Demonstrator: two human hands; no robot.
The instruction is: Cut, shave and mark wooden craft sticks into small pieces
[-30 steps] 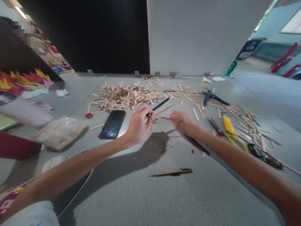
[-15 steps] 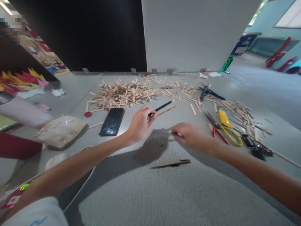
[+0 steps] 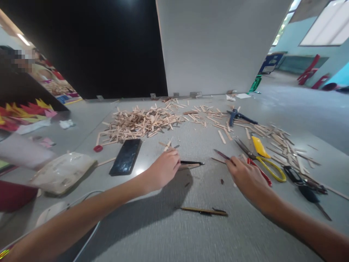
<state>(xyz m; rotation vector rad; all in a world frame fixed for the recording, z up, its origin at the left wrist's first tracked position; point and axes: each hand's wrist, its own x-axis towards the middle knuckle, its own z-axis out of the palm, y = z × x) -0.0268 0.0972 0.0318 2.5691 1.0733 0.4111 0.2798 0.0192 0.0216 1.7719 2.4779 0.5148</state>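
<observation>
My left hand [image 3: 163, 168] is closed, and a black pen [image 3: 193, 163] juts from its fingers to the right. Along the pen's near side runs a thin wooden stick [image 3: 191, 166]. Short crossed sticks [image 3: 168, 144] show just beyond these fingertips; whether they are held is unclear. My right hand [image 3: 247, 178] is down at the table with its fingers together on a thin dark strip [image 3: 221, 154] of unclear kind. A narrow brown sliver lies close beside that strip. Nearer me, a gold-brown pen [image 3: 204, 211] lies flat on the grey table [image 3: 169, 240].
A heap of wooden sticks [image 3: 144, 122] lies behind a phone [image 3: 125, 157]. Blue-handled cutters [image 3: 240, 117], scissors [image 3: 268, 167] with a yellow handle, a yellow piece [image 3: 260, 146] and keys [image 3: 313, 186] lie at right. A plastic packet [image 3: 64, 173] is at left. Upright panels [image 3: 218, 47] stand behind.
My right hand has moved right, away from the left, and come down beside the scissors. My left hand has turned and lowered, still with the black pen. The camera view has shifted slightly.
</observation>
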